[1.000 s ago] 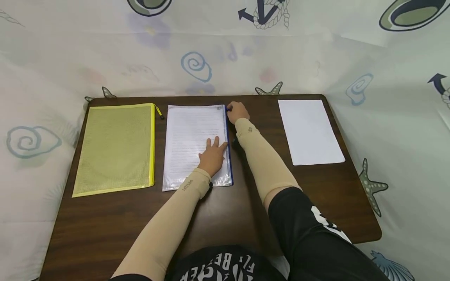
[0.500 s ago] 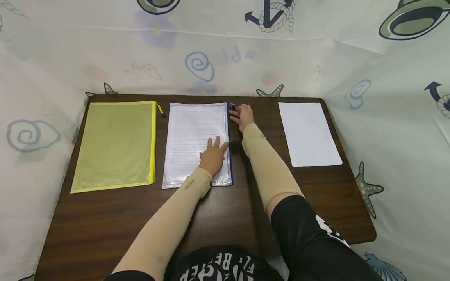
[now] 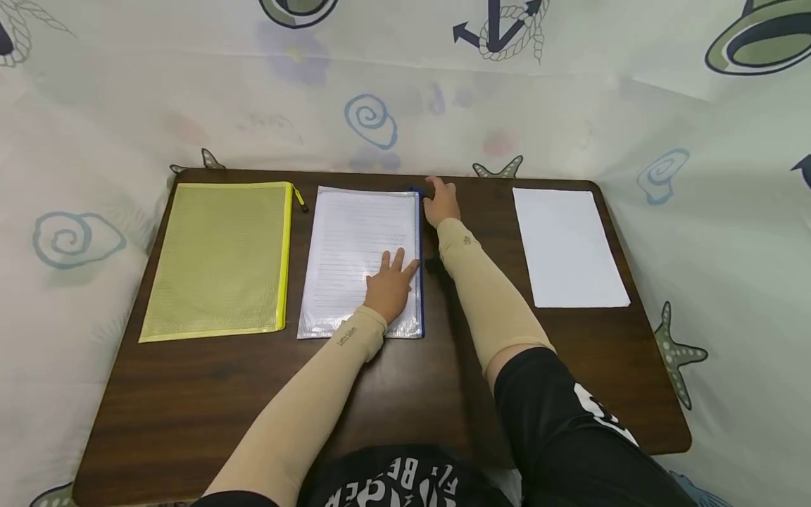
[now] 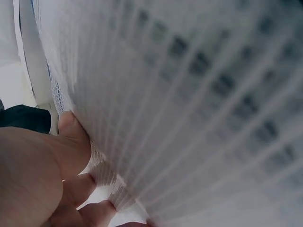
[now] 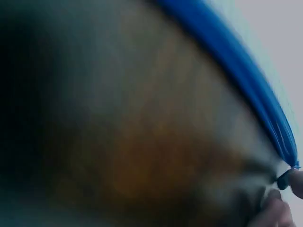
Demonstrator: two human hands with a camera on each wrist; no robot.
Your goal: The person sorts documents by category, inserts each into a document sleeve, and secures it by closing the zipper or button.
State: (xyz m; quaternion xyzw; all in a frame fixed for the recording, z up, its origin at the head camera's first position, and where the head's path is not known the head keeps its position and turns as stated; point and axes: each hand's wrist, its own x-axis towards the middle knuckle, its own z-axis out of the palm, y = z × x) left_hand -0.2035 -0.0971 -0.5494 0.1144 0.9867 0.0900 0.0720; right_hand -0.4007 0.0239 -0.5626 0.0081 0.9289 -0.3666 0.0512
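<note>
A clear mesh zip pouch [image 3: 336,274] with a lined sheet inside lies in the middle of the table, its blue zipper edge [image 3: 420,282] on the right. My left hand [image 3: 388,290] rests on the pouch's lower right part with fingers spread. At the top right corner is my right hand [image 3: 442,204]. In the right wrist view its fingertips [image 5: 277,210] are at the dark end of the zipper pull [image 5: 283,180], seemingly pinching it beside the blue zipper [image 5: 232,61]. The left wrist view shows the thumb [image 4: 73,137] against the pouch's ribbed plastic [image 4: 156,109].
A yellow mesh zip pouch [image 3: 218,260] lies on the left, its yellow pull [image 3: 299,198] at the top corner. White paper [image 3: 570,246] lies on the right. The brown table [image 3: 241,401] has a patterned white curtain [image 3: 443,105] behind it.
My right hand lets go at the pouch's top right corner, opens beside the pull, then closes in on it again. The left hand stays pressed on the pouch. The view shifts slightly.
</note>
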